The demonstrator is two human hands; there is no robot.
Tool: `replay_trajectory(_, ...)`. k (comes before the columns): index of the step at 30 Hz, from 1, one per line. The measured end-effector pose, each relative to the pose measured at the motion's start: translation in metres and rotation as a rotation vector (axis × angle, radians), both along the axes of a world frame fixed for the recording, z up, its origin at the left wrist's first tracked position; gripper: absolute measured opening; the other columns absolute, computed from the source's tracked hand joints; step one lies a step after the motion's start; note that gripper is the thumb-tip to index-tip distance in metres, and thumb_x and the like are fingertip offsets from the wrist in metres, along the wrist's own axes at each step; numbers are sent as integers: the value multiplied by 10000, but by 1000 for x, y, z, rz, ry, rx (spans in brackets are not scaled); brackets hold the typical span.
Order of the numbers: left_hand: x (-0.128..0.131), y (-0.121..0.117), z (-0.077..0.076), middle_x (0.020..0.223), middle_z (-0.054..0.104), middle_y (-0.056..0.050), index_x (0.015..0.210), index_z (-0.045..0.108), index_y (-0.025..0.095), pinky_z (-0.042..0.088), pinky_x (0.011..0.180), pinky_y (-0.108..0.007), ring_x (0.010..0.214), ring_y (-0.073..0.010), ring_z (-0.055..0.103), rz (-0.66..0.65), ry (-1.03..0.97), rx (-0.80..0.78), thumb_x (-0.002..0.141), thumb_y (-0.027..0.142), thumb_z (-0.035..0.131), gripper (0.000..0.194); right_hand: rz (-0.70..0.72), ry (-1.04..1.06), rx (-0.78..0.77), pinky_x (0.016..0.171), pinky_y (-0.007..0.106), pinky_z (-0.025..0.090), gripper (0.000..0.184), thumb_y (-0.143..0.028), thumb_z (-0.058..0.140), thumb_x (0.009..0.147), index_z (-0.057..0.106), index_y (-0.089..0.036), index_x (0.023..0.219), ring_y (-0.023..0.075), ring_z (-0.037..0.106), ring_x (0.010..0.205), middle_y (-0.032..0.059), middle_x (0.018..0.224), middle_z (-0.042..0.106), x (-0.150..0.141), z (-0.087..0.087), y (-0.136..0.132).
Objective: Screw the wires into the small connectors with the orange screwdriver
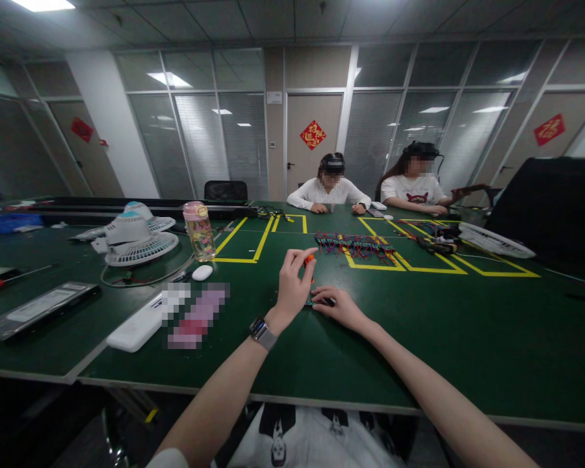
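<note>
Glass partitions [199, 143] with blinds line the room behind a green tabletop [443, 351]. Between the hands, a small board [309, 303] lies on that surface, mostly covered by fingers, so its shape is hard to make out. An orange tool [310, 259] stands above it, its middle hidden behind the left thumb and its tip not clear to see. Pixelation blots out a pinkish item [197, 318] at left and one end of a white slab [135, 327].

The left hand [295, 283] is raised, thumb and fingers closed around the orange tool. The right hand [338, 307] rests low, fingers loosely bent and touching the board's edge; whether it grips is impossible to tell.

Just beyond lies a tangle of red and blue wires [353, 245]. A bottle [199, 233] and white fans [139, 237] stand to the left, well apart from the hands. Two people [330, 192] sit across.
</note>
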State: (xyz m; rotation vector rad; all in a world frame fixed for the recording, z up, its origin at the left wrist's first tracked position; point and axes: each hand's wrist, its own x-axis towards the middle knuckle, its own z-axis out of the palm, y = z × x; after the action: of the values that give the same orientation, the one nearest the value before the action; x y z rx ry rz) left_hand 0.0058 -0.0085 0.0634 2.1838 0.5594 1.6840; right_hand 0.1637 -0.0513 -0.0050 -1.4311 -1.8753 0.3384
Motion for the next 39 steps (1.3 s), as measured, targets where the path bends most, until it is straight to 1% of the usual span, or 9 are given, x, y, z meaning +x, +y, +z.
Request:
replay_trajectory(3, 0, 0, 0, 950, 544, -38, 1162, 576, 220, 449, 783, -252, 859, -132, 545, -11, 5, -11, 933, 225, 450, 261, -2, 1, 0, 920, 384, 462, 138, -249, 682, 760, 740, -203, 876, 231, 626, 1015, 88, 1065, 687, 0, -1, 0)
replay_trajectory(7, 0, 0, 0, 946, 547, -34, 1144, 589, 223, 446, 794, -257, 870, -133, 545, -27, 3, 10, 925, 230, 471, 249, -7, 2, 9, 918, 381, 465, 133, -239, 683, 758, 740, -201, 872, 230, 629, 1011, 92, 1061, 688, 0, -1, 1)
replay_trajectory(15, 0, -1, 0, 920, 522, -29, 1135, 599, 229, 456, 782, -250, 843, -126, 545, -6, -6, 5, 921, 236, 480, 245, -1, 10, 8, 930, 388, 460, 132, -242, 683, 759, 739, -199, 871, 233, 625, 1024, 95, 1059, 688, -1, 1, -1)
replay_trajectory(20, -1, -2, 0, 1018, 483, -50, 1107, 622, 229, 457, 827, -272, 909, -140, 542, 22, -26, 4, 910, 256, 499, 233, -3, 8, 11, 927, 391, 459, 127, -239, 681, 758, 739, -204, 865, 229, 630, 1009, 89, 1055, 692, -1, 1, -1)
replay_trajectory(23, -2, -1, 1, 982, 534, -46, 1145, 589, 221, 453, 816, -270, 897, -139, 549, -27, -17, -15, 945, 223, 411, 268, -8, 3, 4, 928, 394, 458, 137, -252, 681, 760, 740, -206, 874, 231, 627, 1013, 89, 1059, 690, -1, 0, 0)
replay_trajectory(26, -2, -1, 2, 1015, 571, -53, 1149, 567, 208, 446, 837, -281, 937, -146, 555, -67, -12, -39, 963, 192, 332, 299, -11, 0, 6, 928, 393, 458, 138, -258, 681, 759, 741, -212, 875, 231, 626, 1013, 85, 1061, 689, 0, 0, 0)
replay_trajectory(32, -1, -1, 2, 961, 528, -46, 1033, 616, 207, 456, 804, -272, 874, -146, 551, -6, -23, -38, 926, 262, 458, 198, -13, 4, 9, 913, 389, 465, 135, -260, 678, 760, 741, -216, 870, 229, 632, 998, 82, 1056, 691, -1, 0, -1)
replay_trajectory(37, -2, 1, 2, 994, 586, -57, 1098, 566, 193, 444, 832, -282, 922, -152, 561, -46, -33, -72, 962, 203, 339, 265, -12, -5, -1, 922, 387, 461, 134, -243, 681, 759, 741, -205, 872, 230, 627, 1016, 89, 1054, 693, -1, 2, -1)
replay_trajectory(39, -2, 1, 2, 1001, 583, -56, 1093, 575, 194, 442, 838, -279, 931, -150, 560, -55, -30, -70, 961, 212, 348, 262, -13, -7, -4, 925, 386, 461, 135, -247, 680, 760, 741, -206, 873, 231, 624, 1025, 89, 1051, 694, -1, 2, -1)
